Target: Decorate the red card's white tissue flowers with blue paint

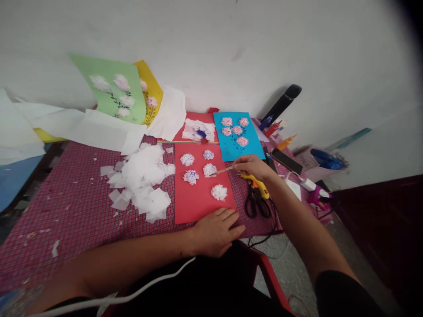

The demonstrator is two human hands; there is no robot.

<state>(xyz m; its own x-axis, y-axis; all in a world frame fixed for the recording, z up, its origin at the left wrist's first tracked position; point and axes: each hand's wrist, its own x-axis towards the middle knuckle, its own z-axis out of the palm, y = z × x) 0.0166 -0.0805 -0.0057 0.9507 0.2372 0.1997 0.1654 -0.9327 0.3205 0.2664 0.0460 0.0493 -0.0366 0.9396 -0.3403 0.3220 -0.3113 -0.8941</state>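
Your right hand pinches a stick at a puffy flower; your left hand, fingers a bit apart, rests on the red paper's bottom right corner.

The left forearm reaches in along the near side of the red sheet. The left hand rests palm down at that sheet's near edge, its fingers extended and thumb spread. The right forearm slants up to the right of the sheet, and the right hand hangs just beside its right edge, thumb and fingers pinched together.
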